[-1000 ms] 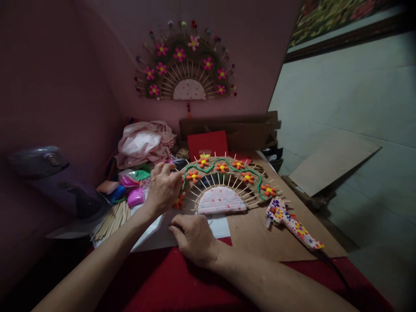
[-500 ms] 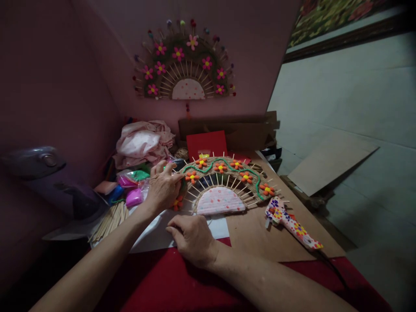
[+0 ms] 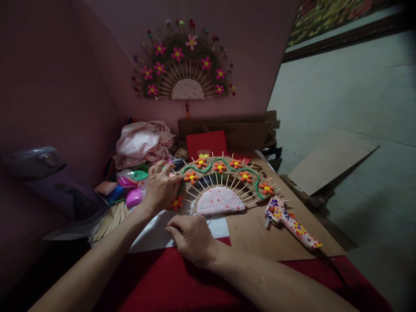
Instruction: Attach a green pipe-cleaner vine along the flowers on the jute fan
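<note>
Since the earlier frame, the left hand [image 3: 161, 185] has eased slightly toward 9 o'clock, baring more of the lowest orange flower [image 3: 176, 203]. Its fingers spread bent over the 9-o'clock end of the twine fan [image 3: 221, 200] on the table; whether they pinch anything, I cannot tell. At 7 o'clock the right hand [image 3: 193, 239] is curled, its grip unclear. Setting decoration seems in hand, calling for light, steady pressure. Green cord waves across the fan's band.
</note>
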A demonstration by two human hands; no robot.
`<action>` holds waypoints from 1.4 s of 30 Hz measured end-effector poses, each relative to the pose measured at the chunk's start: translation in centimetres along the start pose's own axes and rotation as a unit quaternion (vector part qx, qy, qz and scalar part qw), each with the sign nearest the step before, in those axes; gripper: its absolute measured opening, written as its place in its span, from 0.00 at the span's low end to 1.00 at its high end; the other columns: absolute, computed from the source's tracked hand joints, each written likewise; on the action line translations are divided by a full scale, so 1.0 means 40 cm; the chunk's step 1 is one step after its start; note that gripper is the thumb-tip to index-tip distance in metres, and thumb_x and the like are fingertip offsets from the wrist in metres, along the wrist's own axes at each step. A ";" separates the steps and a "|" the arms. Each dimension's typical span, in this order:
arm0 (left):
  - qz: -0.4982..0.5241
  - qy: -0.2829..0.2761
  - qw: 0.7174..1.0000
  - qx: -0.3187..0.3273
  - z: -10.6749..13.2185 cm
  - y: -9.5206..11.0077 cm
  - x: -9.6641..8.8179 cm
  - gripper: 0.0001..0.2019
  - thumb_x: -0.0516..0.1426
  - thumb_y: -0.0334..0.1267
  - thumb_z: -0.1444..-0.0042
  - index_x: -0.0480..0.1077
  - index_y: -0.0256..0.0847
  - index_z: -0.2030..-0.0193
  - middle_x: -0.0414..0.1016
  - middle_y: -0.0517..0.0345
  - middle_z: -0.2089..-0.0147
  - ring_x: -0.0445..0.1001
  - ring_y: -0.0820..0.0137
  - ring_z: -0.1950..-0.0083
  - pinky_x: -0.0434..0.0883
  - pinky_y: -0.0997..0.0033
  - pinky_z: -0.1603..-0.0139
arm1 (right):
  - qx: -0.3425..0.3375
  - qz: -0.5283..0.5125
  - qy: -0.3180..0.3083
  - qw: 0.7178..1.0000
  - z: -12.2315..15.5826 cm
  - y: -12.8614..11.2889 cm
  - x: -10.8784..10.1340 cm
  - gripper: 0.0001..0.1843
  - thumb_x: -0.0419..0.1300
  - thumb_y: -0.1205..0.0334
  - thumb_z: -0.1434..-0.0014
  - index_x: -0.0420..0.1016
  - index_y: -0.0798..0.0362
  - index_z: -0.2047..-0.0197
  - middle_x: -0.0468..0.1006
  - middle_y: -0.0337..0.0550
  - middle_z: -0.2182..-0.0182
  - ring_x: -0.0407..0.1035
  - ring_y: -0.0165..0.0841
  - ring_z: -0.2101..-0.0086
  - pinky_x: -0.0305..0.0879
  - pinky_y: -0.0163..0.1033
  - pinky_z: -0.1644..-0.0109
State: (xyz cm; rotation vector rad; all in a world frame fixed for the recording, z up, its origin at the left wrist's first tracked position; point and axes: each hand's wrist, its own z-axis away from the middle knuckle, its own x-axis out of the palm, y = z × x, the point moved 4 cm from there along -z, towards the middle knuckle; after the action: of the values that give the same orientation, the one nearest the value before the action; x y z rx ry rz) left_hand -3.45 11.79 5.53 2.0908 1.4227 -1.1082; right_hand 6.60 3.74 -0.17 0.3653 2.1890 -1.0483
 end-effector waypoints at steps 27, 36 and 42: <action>0.005 -0.024 0.999 -0.027 -0.044 0.005 0.015 0.13 0.52 0.35 0.46 0.79 0.48 0.66 0.70 0.50 0.48 0.57 0.53 0.43 0.58 0.50 0.47 | 0.003 0.005 -0.001 1.000 -0.001 -0.003 -0.005 0.07 0.56 0.62 0.41 0.75 0.52 0.66 0.81 0.40 0.69 0.75 0.32 0.68 0.61 0.34 0.66; 0.005 -0.018 0.999 -0.038 -0.069 -0.004 0.035 0.14 0.52 0.35 0.46 0.79 0.47 0.62 0.71 0.50 0.50 0.58 0.55 0.45 0.59 0.52 0.48 | -0.005 -0.005 0.009 1.000 0.002 -0.001 -0.002 0.07 0.56 0.63 0.41 0.74 0.52 0.67 0.81 0.39 0.70 0.75 0.31 0.68 0.60 0.33 0.66; 0.043 -0.014 0.996 -0.073 -0.075 -0.017 0.042 0.12 0.53 0.36 0.46 0.79 0.46 0.63 0.72 0.52 0.50 0.59 0.57 0.45 0.59 0.54 0.47 | -0.003 0.001 0.011 1.000 0.001 0.000 0.002 0.07 0.56 0.62 0.41 0.74 0.52 0.67 0.81 0.39 0.70 0.75 0.31 0.68 0.60 0.33 0.66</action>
State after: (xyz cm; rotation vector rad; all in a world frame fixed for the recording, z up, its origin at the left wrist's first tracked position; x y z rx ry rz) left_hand -2.59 15.15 6.15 2.0059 1.3443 -0.9666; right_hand 6.56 3.69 -0.24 0.3774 2.2117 -1.0402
